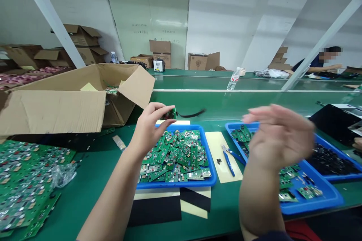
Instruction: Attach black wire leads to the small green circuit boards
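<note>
My left hand (151,128) pinches a small green circuit board (173,113) between thumb and fingers, above the far edge of a blue tray (213,173). Piled in that tray are many similar circuit boards (175,154). A thin black strip (194,114) shows just right of the held board; whether they touch I cannot tell. My right hand (278,135) is raised over a second blue tray (319,205) and smeared by motion, so its fingers do not show clearly. Between the trays, blue-handled cutters (228,161) and a tiny black part (218,161) lie on cream paper (217,139).
Large panels of boards (25,184) and a clear plastic bag (63,175) lie at left, before an open carton (56,109). At right stands a blue tray of black parts (333,160). A bottle (233,80) stands behind; a co-worker (316,64) sits far right.
</note>
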Motion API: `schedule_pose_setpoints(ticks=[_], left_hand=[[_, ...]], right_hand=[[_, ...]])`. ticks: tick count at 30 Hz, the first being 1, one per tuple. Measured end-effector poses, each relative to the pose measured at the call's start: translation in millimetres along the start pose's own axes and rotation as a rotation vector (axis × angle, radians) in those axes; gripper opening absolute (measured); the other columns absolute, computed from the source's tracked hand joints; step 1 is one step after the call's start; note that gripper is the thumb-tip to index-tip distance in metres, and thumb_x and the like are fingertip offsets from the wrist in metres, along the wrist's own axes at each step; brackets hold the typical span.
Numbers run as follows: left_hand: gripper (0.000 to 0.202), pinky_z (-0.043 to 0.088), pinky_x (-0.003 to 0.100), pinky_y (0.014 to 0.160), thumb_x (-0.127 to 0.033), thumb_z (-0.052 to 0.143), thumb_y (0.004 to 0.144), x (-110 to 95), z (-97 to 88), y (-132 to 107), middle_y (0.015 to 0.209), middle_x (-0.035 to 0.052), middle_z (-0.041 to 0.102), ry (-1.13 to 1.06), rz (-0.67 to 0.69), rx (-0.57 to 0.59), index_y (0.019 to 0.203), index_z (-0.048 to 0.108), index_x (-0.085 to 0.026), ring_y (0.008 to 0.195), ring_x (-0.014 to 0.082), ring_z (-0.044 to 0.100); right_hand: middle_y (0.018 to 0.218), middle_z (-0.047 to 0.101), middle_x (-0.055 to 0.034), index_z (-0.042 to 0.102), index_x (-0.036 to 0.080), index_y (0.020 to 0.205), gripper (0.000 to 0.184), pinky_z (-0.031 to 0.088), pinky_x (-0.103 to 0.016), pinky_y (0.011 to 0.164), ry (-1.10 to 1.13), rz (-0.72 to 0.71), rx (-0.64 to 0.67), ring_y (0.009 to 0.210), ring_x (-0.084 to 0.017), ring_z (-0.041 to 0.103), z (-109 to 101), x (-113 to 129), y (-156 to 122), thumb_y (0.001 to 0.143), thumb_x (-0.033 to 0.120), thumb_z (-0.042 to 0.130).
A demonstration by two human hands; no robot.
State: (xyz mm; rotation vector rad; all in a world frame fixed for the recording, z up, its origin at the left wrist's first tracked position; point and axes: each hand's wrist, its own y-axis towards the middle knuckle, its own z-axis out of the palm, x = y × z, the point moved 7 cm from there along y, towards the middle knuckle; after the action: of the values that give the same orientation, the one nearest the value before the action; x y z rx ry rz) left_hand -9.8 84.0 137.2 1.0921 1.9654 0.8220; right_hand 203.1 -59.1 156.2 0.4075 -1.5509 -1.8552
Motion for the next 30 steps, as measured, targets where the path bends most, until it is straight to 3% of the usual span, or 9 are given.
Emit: schedule_pose_setpoints(ticks=[3,7,9,11,16,19,24,27,30], left_hand=[[0.033,0.051,0.039,0.086,-0.017,0.065,0.08,-18,-13.8,-2,0.103,0.0077,0.059,0.075,0.228,-0.126,0.113,0.062,-0.024,0.098,0.0203,0.059],[0.033,0.044,0.049,0.099,-0.013,0.066,0.079,-50,-15.7,-9,0.111,0.0087,0.057,0.143,0.435,-0.149,0.11,0.062,-0.023,0.109,0.0235,0.057],[0.032,0.043,0.051,0.1,-0.011,0.066,0.078,-63,-11.9,-11,0.111,0.0088,0.057,0.167,0.484,-0.116,0.108,0.063,-0.022,0.111,0.0242,0.056],[0.031,0.044,0.05,0.099,-0.01,0.065,0.079,-74,-8.4,-14,0.11,0.0084,0.059,0.182,0.522,-0.087,0.107,0.063,-0.022,0.111,0.0238,0.057],[0.031,0.045,0.05,0.099,-0.009,0.063,0.081,-79,-4.2,-16,0.108,0.0072,0.062,0.2,0.547,-0.048,0.108,0.063,-0.023,0.11,0.0223,0.058],[0.031,0.046,0.049,0.098,-0.01,0.064,0.08,-70,-6.1,-14,0.107,0.0084,0.062,0.207,0.522,-0.062,0.108,0.063,-0.021,0.107,0.0224,0.06],[0.034,0.049,0.046,0.095,-0.012,0.07,0.075,-58,-23.7,-13,0.106,0.0083,0.063,0.236,0.499,-0.227,0.107,0.064,-0.022,0.104,0.0232,0.061],[0.031,0.049,0.046,0.093,-0.012,0.07,0.075,-64,-33.0,-16,0.105,0.006,0.063,0.239,0.51,-0.316,0.103,0.065,-0.025,0.103,0.0226,0.062],[0.028,0.048,0.047,0.096,-0.011,0.069,0.076,-76,-29.7,-19,0.104,0.0049,0.063,0.219,0.555,-0.291,0.1,0.067,-0.025,0.103,0.022,0.062]], right_hand=[[0.063,0.064,0.0007,0.071,0.023,0.088,0.021,0.038,-0.027,0.04,0.152,0.075,-0.249,0.045,-0.012,0.053,-27,-10,10,0.083,0.02,0.05],[0.065,0.068,0.0024,0.071,0.022,0.086,0.02,0.046,-0.025,0.048,0.299,0.401,-0.203,0.05,-0.01,0.057,-15,-47,4,0.078,0.017,0.053],[0.072,0.07,0.0017,0.07,0.023,0.088,0.019,0.051,-0.027,0.057,0.321,0.546,-0.079,0.061,-0.012,0.063,2,-59,-7,0.079,0.019,0.054],[0.08,0.071,0.0001,0.07,0.025,0.092,0.017,0.054,-0.031,0.068,0.375,0.631,0.142,0.073,-0.014,0.066,24,-60,-18,0.082,0.024,0.056],[0.1,0.072,-0.0047,0.069,0.024,0.101,0.022,0.053,-0.037,0.084,0.43,0.622,0.819,0.094,-0.019,0.066,66,-22,-43,0.085,0.033,0.057],[0.1,0.071,-0.0044,0.067,0.023,0.104,0.024,0.054,-0.036,0.082,0.262,0.586,0.924,0.092,-0.019,0.066,66,-13,-44,0.083,0.024,0.058],[0.083,0.07,-0.0036,0.069,0.02,0.098,0.022,0.055,-0.035,0.075,0.014,0.525,0.902,0.079,-0.018,0.066,59,-24,-38,0.081,0.017,0.055],[0.102,0.067,-0.0061,0.066,0.022,0.107,0.031,0.054,-0.038,0.083,-0.024,0.473,0.651,0.095,-0.02,0.063,47,-25,-26,0.079,0.013,0.055],[0.118,0.062,-0.005,0.062,0.027,0.116,0.04,0.052,-0.041,0.091,0.069,0.397,0.402,0.111,-0.021,0.058,35,-8,-17,0.082,0.009,0.05]])
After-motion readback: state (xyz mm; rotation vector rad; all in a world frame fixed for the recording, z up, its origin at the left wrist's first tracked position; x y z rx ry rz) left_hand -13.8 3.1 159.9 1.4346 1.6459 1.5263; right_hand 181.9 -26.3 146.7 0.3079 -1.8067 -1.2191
